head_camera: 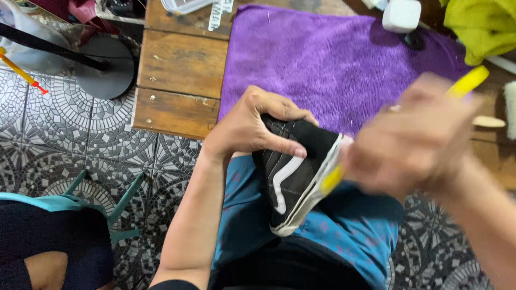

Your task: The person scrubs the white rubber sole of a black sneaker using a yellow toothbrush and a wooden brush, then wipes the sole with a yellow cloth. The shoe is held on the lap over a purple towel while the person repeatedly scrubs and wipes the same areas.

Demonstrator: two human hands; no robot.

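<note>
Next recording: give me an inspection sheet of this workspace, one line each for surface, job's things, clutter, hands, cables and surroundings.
Surface: wooden table with a purple towel spread over it.
Job's things: black shoe with white stripe and white sole, held above the lap; yellow-handled tool, motion-blurred, with its end at the sole.
Clutter: white box and yellow-green cloth at the towel's far edge; clear plastic item at the table's far edge.
Hands: left hand grips the shoe's upper; right hand holds the tool, blurred.
Cables: nothing seen.
Surroundings: patterned mosaic floor tiles, round black stand base, teal stool at left.
</note>
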